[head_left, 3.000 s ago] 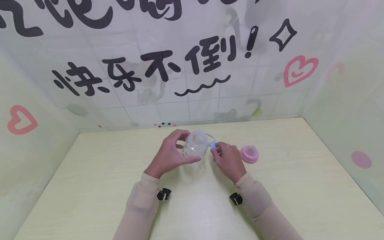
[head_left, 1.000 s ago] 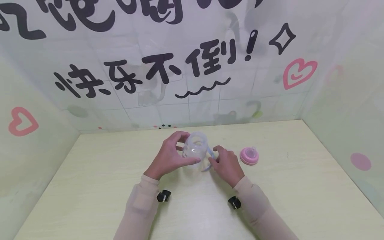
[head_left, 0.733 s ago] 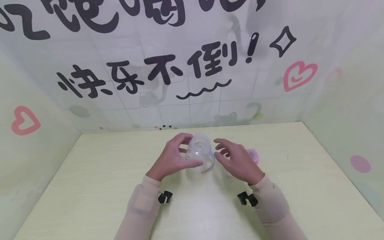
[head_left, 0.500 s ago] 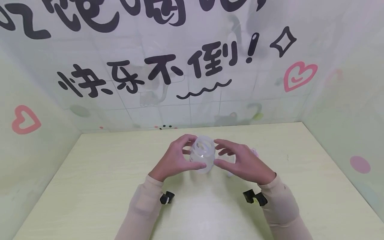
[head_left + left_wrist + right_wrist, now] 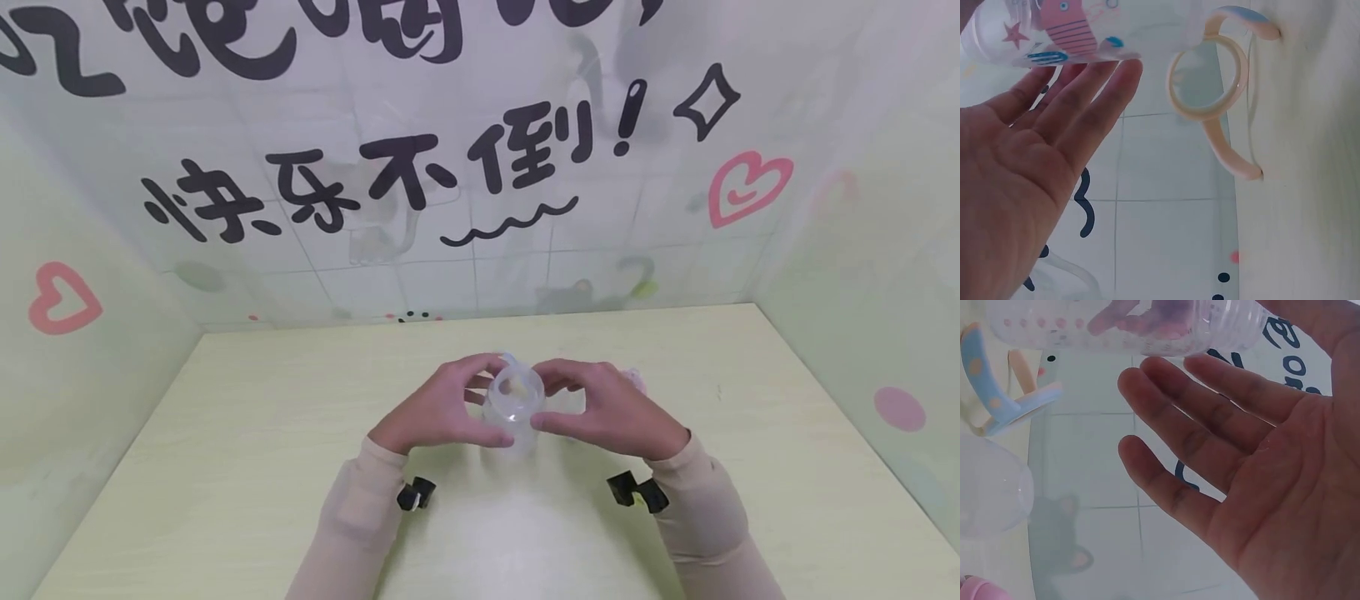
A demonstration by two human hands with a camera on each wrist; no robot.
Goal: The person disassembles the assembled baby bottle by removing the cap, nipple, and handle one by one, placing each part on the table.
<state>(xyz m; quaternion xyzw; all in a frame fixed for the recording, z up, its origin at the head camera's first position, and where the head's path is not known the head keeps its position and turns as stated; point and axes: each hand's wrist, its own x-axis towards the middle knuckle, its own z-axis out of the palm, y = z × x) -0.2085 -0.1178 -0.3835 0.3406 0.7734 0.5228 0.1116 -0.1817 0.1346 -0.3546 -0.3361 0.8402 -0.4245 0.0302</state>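
A clear baby bottle, mouth up and printed with a fish and a star, is held between both hands over the table. My left hand grips its left side, thumb in front and fingers behind. On the opposite side, my right hand curves round it with thumb and fingertips at the wall. Below the bottle, a two-handled grip ring in peach and blue stands on the tabletop; its blue, dotted side shows in the right wrist view.
A clear dome cap stands on the table near the grip ring, mostly behind my right hand in the head view. The pink collar with a teat lies farther right, partly hidden. A printed wall rises behind the table.
My right hand has set the grip ring down, let go of it and come to the bottle's right side. The bottle, in my left hand, has moved slightly right and nearer the body.
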